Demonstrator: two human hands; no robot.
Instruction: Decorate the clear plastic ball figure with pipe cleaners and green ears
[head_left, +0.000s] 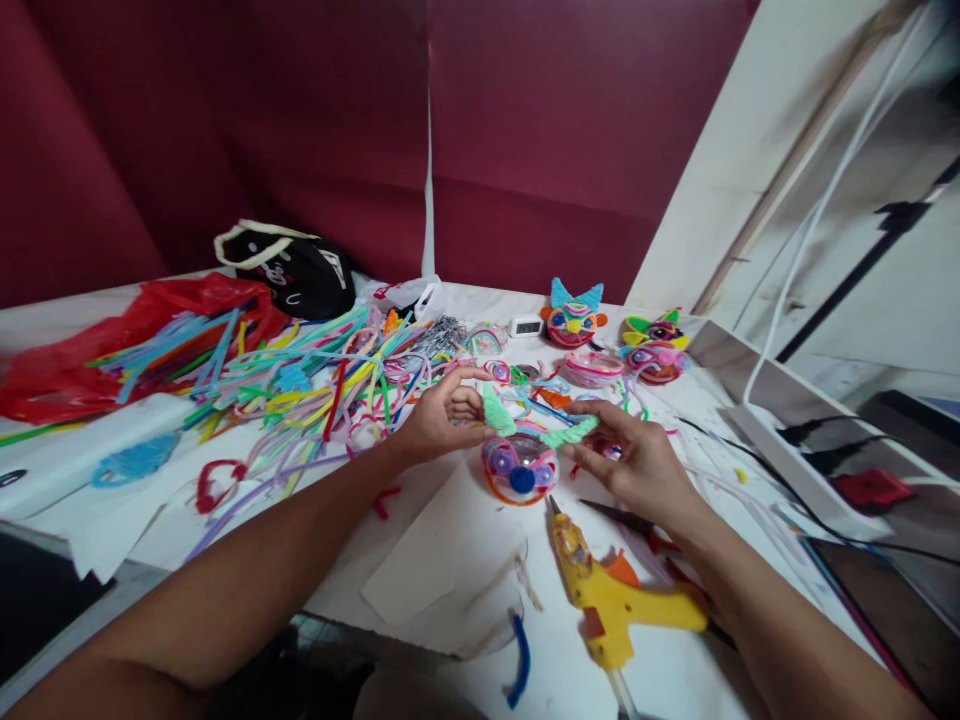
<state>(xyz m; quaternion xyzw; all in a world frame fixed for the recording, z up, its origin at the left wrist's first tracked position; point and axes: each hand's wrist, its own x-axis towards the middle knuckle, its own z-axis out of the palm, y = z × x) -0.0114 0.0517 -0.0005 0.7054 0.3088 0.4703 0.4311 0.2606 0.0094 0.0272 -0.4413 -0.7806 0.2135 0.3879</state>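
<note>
A round animal face made of pipe cleaners (520, 470), with purple eyes, a dark blue nose and an orange-red lower rim, sits on the table in front of me. At its upper left, my left hand (450, 412) pinches a mint-green pipe-cleaner ear (498, 412). My right hand (626, 450) grips a second mint-green ear (570, 434) between thumb and fingers at the upper right. Both ears are close to the top edge of the face; whether they touch it I cannot tell. Below the right hand lies a yellow glue gun (622, 605), its nozzle near the face.
Loose pipe cleaners (300, 385) heap at the left beside a red plastic bag (67, 350). Finished faces (574, 318) stand behind, near a small white timer (525, 326). Scissors (619, 515) lie under my right hand. A power strip (817, 475) with cables runs along the right.
</note>
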